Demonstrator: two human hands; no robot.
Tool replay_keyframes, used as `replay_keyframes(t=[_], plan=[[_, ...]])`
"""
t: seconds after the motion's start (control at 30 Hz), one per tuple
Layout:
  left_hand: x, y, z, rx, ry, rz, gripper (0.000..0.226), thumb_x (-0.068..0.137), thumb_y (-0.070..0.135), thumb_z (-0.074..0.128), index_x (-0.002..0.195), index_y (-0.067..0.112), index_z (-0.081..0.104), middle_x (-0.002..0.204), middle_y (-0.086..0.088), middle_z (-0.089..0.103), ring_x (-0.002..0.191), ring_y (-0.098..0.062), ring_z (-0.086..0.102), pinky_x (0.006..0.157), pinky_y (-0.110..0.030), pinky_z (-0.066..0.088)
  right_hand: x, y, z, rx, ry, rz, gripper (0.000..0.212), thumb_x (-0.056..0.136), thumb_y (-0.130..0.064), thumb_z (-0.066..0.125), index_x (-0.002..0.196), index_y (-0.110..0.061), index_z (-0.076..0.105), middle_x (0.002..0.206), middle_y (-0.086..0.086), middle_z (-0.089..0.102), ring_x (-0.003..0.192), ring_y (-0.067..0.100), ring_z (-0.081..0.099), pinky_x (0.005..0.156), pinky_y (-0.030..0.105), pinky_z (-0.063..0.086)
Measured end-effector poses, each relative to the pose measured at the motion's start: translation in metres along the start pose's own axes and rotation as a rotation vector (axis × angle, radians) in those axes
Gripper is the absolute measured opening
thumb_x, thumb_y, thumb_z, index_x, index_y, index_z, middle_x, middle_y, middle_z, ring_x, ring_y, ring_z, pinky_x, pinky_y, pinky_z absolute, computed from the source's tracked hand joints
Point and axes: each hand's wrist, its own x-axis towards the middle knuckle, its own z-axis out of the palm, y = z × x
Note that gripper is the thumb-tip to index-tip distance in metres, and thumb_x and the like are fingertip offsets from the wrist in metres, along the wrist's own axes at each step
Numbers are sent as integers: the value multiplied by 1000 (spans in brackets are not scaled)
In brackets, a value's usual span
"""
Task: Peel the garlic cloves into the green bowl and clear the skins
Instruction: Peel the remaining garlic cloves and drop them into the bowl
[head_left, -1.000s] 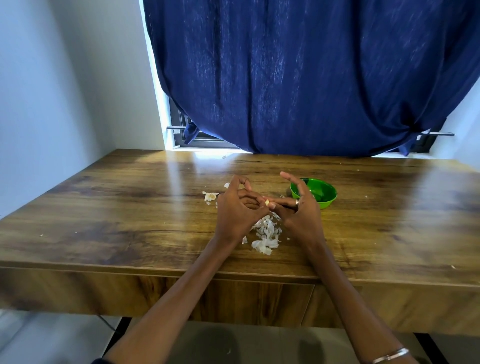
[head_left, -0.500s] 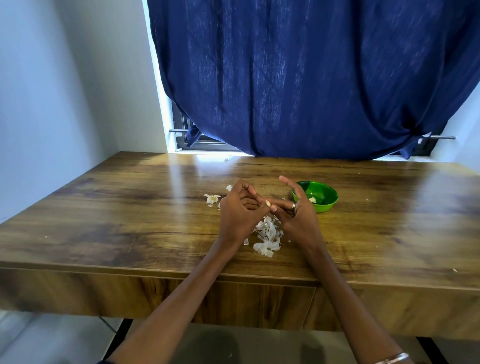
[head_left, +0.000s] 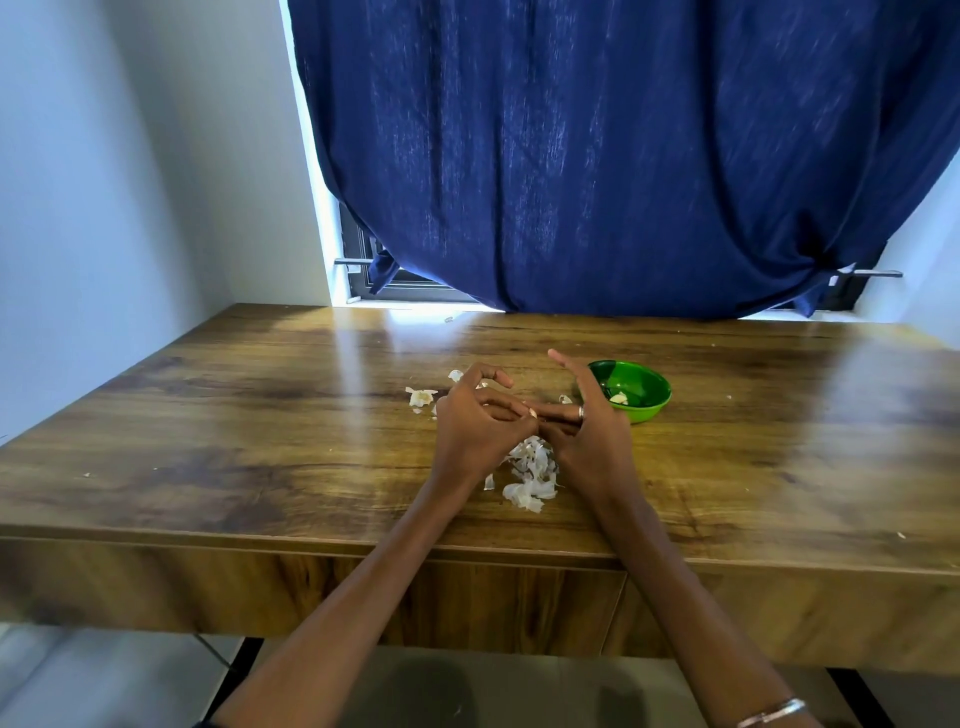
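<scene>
No readable text, labels, brands, numbers or signs anywhere in view.
</scene>
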Motion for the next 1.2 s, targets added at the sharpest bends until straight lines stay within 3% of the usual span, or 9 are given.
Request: replay_keyframes(t=[0.27, 0.57, 0.7, 0.77, 0.8, 0.87, 0.9, 1.1, 1.2], plan=[[3, -6, -1, -25, -39, -57, 46, 68, 4, 89, 101, 11, 58, 78, -4, 77, 70, -15, 75, 64, -30, 62, -1, -1, -2, -62, 45, -36, 95, 84, -13, 81, 153, -45, 24, 78, -62, 48, 115, 2, 62, 108, 57, 44], [6, -11, -1, -33, -42, -87, 42, 69, 2, 87, 91, 15, 54, 68, -7, 74, 63, -20, 72, 63, -32, 59, 1, 0, -1, -17, 52, -33, 100, 81, -22, 84, 151, -56, 22, 78, -50, 59, 122, 16, 63, 111, 55, 41], [7, -13, -1, -52, -39, -110, 41, 70, 1, 85, 90, 14, 51, 68, -11, 73, 67, -32, 72, 65, -42, 59, 0, -2, -2, 34, 49, -62, 94, 81, -23, 83, 150, -48, 24, 79, -51, 59, 120, 5, 64, 118, 55, 33], [7, -13, -1, -90, -39, -138, 41, 70, 1, 85, 91, 12, 51, 67, -9, 72, 63, -28, 70, 64, -40, 58, -1, -3, -2, 81, 50, -53, 94, 80, -23, 84, 153, -43, 29, 82, -43, 66, 114, -2, 65, 117, 44, 38], [7, -14, -1, -118, -36, -153, 42, 70, 0, 85, 92, 11, 51, 67, -9, 72, 63, -27, 69, 64, -40, 57, -1, -3, -2, 112, 58, -43, 94, 79, -22, 85, 154, -37, 31, 84, -37, 69, 109, -7, 66, 113, 30, 41], [8, -14, 0, -163, -31, -189, 43, 70, 1, 85, 97, 10, 53, 71, -9, 73, 69, -29, 71, 68, -40, 58, -2, -5, -3, 179, 77, -36, 94, 78, -15, 85, 156, -25, 33, 86, -28, 72, 96, -18, 64, 94, 0, 37], [8, -13, 0, -183, -34, -205, 45, 70, 1, 85, 101, 9, 54, 73, -9, 74, 74, -31, 73, 73, -42, 60, -3, -7, -4, 198, 89, -39, 94, 78, -11, 85, 156, -21, 34, 89, -27, 70, 91, -21, 63, 86, -6, 35], [6, -6, -2, -240, -81, -232, 50, 73, 0, 82, 114, 8, 55, 84, -12, 77, 84, -28, 76, 80, -39, 61, -4, -13, -5, 207, 101, -73, 96, 75, -3, 85, 155, -16, 35, 102, -23, 67, 85, -24, 62, 84, -10, 30], [7, -6, -3, -243, -103, -240, 46, 74, -2, 81, 110, 7, 54, 86, -13, 77, 83, -28, 75, 78, -38, 60, -5, -17, -7, 171, 106, -95, 98, 74, -5, 86, 156, -16, 33, 116, 1, 74, 85, -26, 60, 84, -11, 28]])
